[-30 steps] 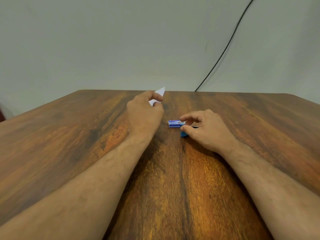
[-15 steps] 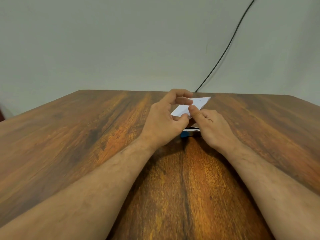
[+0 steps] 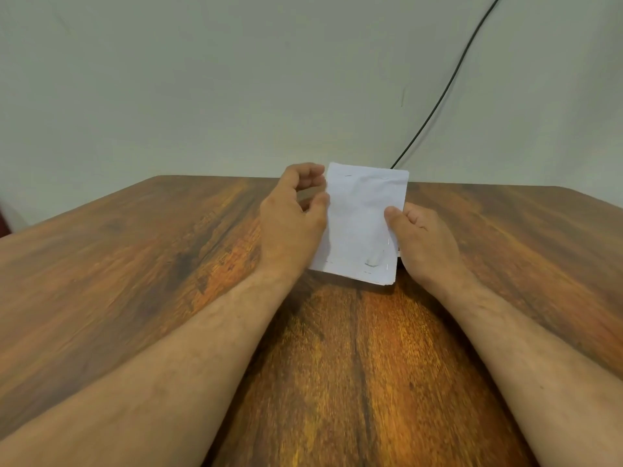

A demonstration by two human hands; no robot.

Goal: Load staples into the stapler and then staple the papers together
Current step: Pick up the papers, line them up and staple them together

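Observation:
A small stack of white papers (image 3: 357, 227) is held upright above the wooden table (image 3: 135, 281), its face turned toward me. Small staple marks show near its top, right and bottom edges. My left hand (image 3: 291, 220) grips the stack's left edge between thumb and curled fingers. My right hand (image 3: 424, 244) holds the right edge, with the thumb pressed on the front of the sheets. The stapler and the staple box are hidden behind the papers and my hands.
A black cable (image 3: 441, 96) runs down the pale wall to the table's far edge, just behind the papers. The table's rounded far corners lie to the left and right.
My left hand brought the papers from the far side to the middle and my right hand left the staple box to take them. The stack is now turned upright between both hands, hiding the stapler.

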